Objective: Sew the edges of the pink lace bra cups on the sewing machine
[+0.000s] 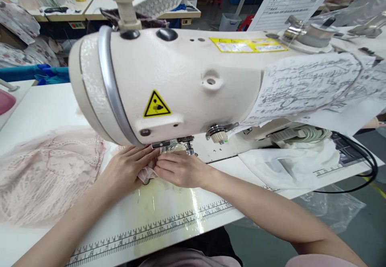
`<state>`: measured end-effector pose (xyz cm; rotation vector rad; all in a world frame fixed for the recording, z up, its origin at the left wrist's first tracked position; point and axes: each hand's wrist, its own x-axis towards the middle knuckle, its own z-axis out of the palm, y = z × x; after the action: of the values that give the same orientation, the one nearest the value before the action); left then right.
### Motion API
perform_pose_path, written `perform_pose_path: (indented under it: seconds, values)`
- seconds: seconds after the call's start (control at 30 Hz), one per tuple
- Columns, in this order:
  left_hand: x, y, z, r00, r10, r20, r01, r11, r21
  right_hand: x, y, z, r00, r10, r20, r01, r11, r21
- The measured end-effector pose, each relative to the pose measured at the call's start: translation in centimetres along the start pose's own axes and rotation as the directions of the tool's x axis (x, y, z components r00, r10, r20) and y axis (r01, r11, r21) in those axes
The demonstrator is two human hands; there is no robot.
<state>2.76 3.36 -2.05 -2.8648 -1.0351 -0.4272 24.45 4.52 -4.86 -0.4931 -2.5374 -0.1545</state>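
Observation:
A cream sewing machine point(181, 82) fills the middle of the view. Under its head, my left hand point(125, 170) and my right hand point(181, 168) meet on a small piece of pale pink lace fabric point(147, 173). My left fingers pinch the fabric's edge close to the presser foot point(189, 149). My right hand lies over the fabric with its fingers pressed together and pointing left. The needle itself is hidden by the machine head.
A heap of pink lace point(45, 170) lies at the left on the white table point(169, 214), which has a ruler point(150, 231) printed along its front edge. Paper patterns point(301, 86) hang on the machine's right; black cables point(362, 158) and a plastic bag point(334, 206) lie beyond.

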Motion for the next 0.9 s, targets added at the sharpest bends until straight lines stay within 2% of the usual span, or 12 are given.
perform_pose_path:
  seconds: [0.33,0.63,0.9]
  values:
    - [-0.1,0.3,0.5,0.997,-0.077,0.017,0.077,0.997,-0.022,-0.3,0.4,-0.4,1.000,0.014,0.002,-0.014,0.999,-0.040]
    - [0.2,0.8,0.6,0.994,-0.107,-0.003,0.107,0.994,0.029,-0.2,0.7,-0.6,0.997,-0.022,-0.069,0.011,0.988,-0.151]
    - [0.3,1.0,0.6,0.993,-0.115,0.000,0.114,0.991,0.074,-0.1,0.6,-1.6,0.993,0.022,-0.112,-0.049,0.969,-0.240]
